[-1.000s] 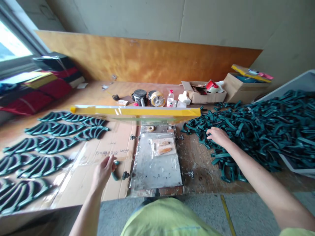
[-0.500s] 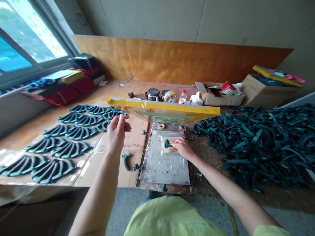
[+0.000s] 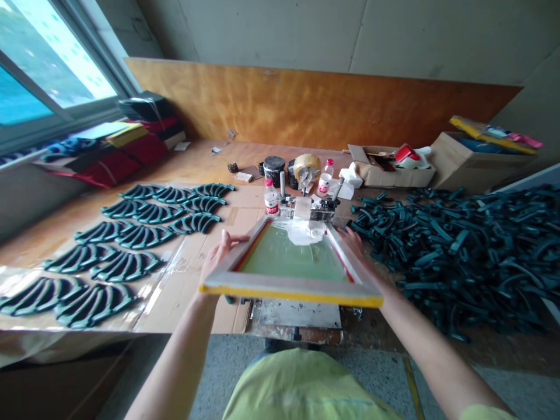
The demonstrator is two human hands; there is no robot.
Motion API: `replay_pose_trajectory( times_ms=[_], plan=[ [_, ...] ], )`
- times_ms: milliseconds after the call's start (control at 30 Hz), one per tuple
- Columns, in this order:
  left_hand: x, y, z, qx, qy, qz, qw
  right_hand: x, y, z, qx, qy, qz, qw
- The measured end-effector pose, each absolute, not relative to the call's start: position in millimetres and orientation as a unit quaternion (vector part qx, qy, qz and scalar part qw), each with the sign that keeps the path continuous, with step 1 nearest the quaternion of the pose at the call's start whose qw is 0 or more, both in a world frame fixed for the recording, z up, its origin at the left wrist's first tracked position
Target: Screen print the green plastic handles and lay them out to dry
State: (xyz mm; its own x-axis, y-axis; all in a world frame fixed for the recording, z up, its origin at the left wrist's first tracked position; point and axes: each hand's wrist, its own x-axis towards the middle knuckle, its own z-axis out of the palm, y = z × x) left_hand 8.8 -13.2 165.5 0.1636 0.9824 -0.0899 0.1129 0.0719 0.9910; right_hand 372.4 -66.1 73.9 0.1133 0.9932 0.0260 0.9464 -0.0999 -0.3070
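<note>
Screen (image 3: 297, 261) over the plate (image 3: 301, 315)

From my remote seat I have the left hand (image 3: 221, 251) against the screen's left rail, thumb and finger spread at its outer edge; I cannot tell whether it grips. The right hand (image 3: 355, 240) is at the right rail, partly hidden behind it, so I cannot tell its hold either. Yellow tape runs along the screen's near edge, and a white smear (image 3: 306, 234) shows at its far end, by the clamp (image 3: 303, 208). The plate's near end shows below. To my left on the bench (image 3: 196, 154), green parts (image 3: 146, 235) lie in fanned rows on cardboard (image 3: 170, 300); to my right is a loose heap (image 3: 459, 245) of them. One bottle (image 3: 270, 202) stands beside the clamp, another (image 3: 324, 181) behind it.
</note>
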Motion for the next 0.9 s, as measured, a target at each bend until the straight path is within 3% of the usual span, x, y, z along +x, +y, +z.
replay_pose_trajectory(
  times_ms=[100,200,333,500,767,900],
  plan=[
    [-9,-40,120,0.523,0.536,0.298,0.592,386,-53,98,-0.770,-0.604,0.035,0.202],
    [-10,-51,73,0.513,0.548,0.286,0.595,357,-25,113,-0.692,-0.674,-0.002,0.258],
    [-4,-50,37,0.527,0.561,0.283,0.573,310,13,121,-0.653,-0.739,0.024,0.163],
    [-6,-48,29,0.537,0.563,0.268,0.569,295,13,115,-0.686,-0.720,0.095,0.039],
    [-7,-51,29,0.523,0.563,0.262,0.584,321,-56,109,-0.510,-0.854,0.087,0.046],
    [-7,-50,27,0.531,0.561,0.270,0.574,325,-46,115,-0.532,-0.841,0.084,0.049]
  ],
)
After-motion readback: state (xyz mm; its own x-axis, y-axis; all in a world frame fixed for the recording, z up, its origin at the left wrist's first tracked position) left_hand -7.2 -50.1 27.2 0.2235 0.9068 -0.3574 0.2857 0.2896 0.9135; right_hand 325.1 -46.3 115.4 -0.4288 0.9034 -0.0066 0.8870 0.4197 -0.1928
